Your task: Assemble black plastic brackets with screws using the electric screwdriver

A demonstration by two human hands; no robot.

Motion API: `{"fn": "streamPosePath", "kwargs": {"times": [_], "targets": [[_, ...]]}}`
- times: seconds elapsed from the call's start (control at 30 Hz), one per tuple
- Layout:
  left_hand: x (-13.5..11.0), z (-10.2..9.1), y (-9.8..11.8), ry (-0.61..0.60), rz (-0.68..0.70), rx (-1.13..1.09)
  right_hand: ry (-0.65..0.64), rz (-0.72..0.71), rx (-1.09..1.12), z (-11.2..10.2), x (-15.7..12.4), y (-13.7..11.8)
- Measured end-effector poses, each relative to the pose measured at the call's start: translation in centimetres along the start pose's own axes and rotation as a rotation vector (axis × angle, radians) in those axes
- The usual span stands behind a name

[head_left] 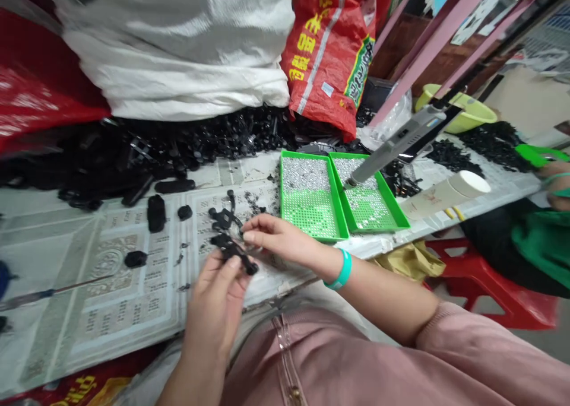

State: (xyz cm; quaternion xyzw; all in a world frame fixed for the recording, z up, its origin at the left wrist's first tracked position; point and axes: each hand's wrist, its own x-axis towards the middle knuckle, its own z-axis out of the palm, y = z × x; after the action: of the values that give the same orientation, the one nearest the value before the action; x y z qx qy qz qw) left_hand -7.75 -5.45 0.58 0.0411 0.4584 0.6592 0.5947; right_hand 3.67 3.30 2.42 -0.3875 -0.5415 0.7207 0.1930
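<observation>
My left hand point(220, 284) is closed around a long black plastic part point(234, 254), pinched between thumb and fingers. Just beyond it, my right hand point(278, 238) has its fingers drawn together beside the same part; what they grip is too small to make out. A branched black plastic part point(225, 218) with curved arms shows right by the right fingertips; I cannot tell whether it is held or lies on the table. Two green trays point(345, 228) with perforated bottoms hold many small silvery pieces. An electric screwdriver point(392, 148) hangs slanted with its tip over the right tray.
Black parts point(214, 136) are heaped along the back, under white sacks point(191, 50) and a red bag point(332, 56). On the left lie a long-shafted screwdriver point(53, 290) and loose black pieces point(155, 213). A white tube point(445, 195) and a red stool point(512, 293) are at right, with another person's hand point(556, 180).
</observation>
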Motion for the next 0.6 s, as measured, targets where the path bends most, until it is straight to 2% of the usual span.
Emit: {"fn": "streamPosePath", "kwargs": {"times": [0.07, 0.17, 0.23, 0.3, 0.4, 0.47, 0.5, 0.53, 0.6], "targets": [[-0.3, 0.0, 0.0, -0.091, -0.135, -0.057, -0.091, 0.089, 0.232, 0.5, 0.1, 0.2], [-1.0, 0.0, -0.5, -0.131, -0.212, -0.117, -0.255, 0.157, 0.479, 0.9, 0.6, 0.6], [-1.2, -0.1, -0.5, -0.113, -0.204, -0.037, -0.233, 0.11, 0.547, 0.9, 1.1, 0.5], [-1.1, -0.6, 0.5, -0.035, -0.091, 0.232, -0.109, -0.008, 0.526, 0.6, 1.5, 0.3], [1.0, -1.6, 4.4, 0.188, 0.264, 0.915, 0.085, -0.136, 0.326, 0.2, 1.7, -0.2], [3.9, -2.2, 7.8, 0.286, 0.405, 1.07, 0.137, -0.096, 0.2, 0.1, 1.7, -0.3], [5.5, -2.4, 9.4, 0.367, 0.545, 1.218, 0.14, -0.059, 0.187, 0.1, 1.6, -0.3], [7.2, -2.5, 10.7, 0.4, 0.593, 1.244, 0.134, -0.025, 0.208, 0.2, 1.5, -0.3], [10.1, -2.5, 12.5, 0.396, 0.578, 1.251, 0.109, 0.009, 0.305, 0.4, 1.2, -0.2]]}}
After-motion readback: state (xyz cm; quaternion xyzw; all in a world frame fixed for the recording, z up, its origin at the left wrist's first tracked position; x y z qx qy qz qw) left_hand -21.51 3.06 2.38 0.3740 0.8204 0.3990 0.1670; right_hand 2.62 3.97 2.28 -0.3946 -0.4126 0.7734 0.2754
